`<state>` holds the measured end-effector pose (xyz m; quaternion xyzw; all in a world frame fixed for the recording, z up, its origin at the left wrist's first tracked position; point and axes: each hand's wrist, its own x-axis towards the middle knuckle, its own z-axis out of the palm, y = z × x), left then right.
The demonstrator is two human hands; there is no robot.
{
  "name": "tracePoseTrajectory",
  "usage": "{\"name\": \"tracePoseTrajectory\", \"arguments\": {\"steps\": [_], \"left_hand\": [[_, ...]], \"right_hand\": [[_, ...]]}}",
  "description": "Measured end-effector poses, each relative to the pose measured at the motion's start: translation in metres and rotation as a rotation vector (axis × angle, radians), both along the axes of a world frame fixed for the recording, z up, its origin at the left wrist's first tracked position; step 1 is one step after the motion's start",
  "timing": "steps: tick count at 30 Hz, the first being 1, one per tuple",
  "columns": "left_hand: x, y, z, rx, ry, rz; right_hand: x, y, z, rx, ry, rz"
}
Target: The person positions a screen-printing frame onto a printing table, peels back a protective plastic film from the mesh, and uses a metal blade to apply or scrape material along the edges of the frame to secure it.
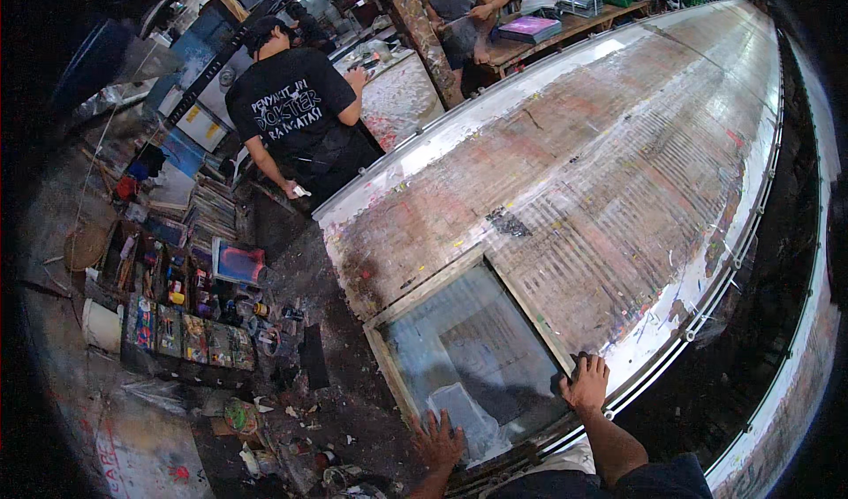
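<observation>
A screen printing frame with wooden rails and grey-blue mesh lies flat on the near end of a long, paint-stained printing table. My left hand rests at its near left corner, fingers spread. At the right rail, my right hand has its thumb by the wood and its fingers bent over the outer side, holding the frame. A pale, see-through patch shows on the mesh beside my left hand; whether it is a sheet or a reflection is unclear.
Metal rails run along the table's right edge, with another long table beyond a dark gap. A person in a black shirt stands to the left; another person sits farther back. Paint containers and clutter cover the left floor.
</observation>
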<state>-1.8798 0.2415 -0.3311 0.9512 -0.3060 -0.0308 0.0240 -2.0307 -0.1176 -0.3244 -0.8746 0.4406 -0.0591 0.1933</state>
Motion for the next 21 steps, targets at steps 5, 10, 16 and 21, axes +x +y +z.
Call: {"name": "tracePoseTrajectory", "arguments": {"steps": [5, 10, 16, 21], "left_hand": [[0.0, 0.0, -0.007, -0.043, -0.04, -0.001], [0.0, -0.001, -0.002, 0.007, -0.072, -0.026], [0.0, -0.004, 0.01, 0.0, 0.012, -0.013], [0.0, -0.002, 0.002, 0.019, -0.017, -0.002]], "right_hand": [[0.0, 0.0, -0.001, 0.022, -0.003, -0.002], [0.0, 0.0, -0.004, 0.005, 0.014, -0.003], [-0.001, 0.0, -0.004, 0.004, -0.032, -0.002], [0.0, 0.0, 0.001, -0.011, -0.046, 0.007]]}}
